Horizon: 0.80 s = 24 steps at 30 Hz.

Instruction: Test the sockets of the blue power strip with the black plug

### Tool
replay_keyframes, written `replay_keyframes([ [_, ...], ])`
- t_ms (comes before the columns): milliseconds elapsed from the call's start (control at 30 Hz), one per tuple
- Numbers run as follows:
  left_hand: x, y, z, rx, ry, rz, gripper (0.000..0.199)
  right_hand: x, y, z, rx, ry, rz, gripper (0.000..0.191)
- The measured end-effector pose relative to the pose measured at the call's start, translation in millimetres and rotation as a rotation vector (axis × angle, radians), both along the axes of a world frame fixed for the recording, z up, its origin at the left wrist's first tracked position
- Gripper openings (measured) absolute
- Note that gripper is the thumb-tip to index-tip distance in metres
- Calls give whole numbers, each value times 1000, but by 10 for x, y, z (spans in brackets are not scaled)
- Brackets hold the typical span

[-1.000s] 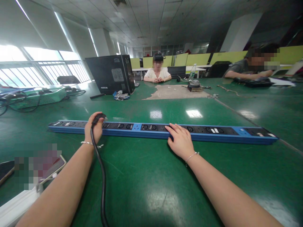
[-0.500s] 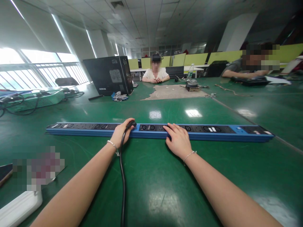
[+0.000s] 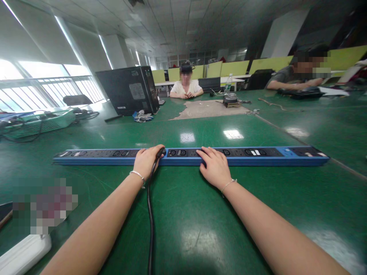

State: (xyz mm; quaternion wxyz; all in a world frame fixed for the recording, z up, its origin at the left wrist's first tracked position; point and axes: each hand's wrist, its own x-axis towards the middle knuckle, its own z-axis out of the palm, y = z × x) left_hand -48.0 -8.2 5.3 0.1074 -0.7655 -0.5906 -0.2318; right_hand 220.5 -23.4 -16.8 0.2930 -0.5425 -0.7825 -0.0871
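A long blue power strip with black sockets lies crosswise on the green table. My left hand is closed around a black plug at the strip's top face, left of its middle. From the plug a black cable runs down toward me; the plug's front end is hidden, so I cannot tell how deep it sits in a socket. My right hand grips the strip right of the middle, fingers over the top and thumb at the near side.
A black computer case and gloves stand behind the strip, left of a green basket's right side. The green basket holds cables. A white object lies at near left. Two people sit across the table, near a bottle.
The view has shifted slightly, and the strip appears a little more level. My left hand and the plug have turned slightly; my right hand keeps its hold on the strip.
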Motion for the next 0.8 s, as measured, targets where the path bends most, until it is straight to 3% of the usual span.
replay_keyframes([
  [367,31,-78,106,-65,86,20,35,14,-17,11,-15,-4,7,50],
  [800,8,-82,51,-19,138,-5,36,25,24,-15,-7,87,-106,55],
])
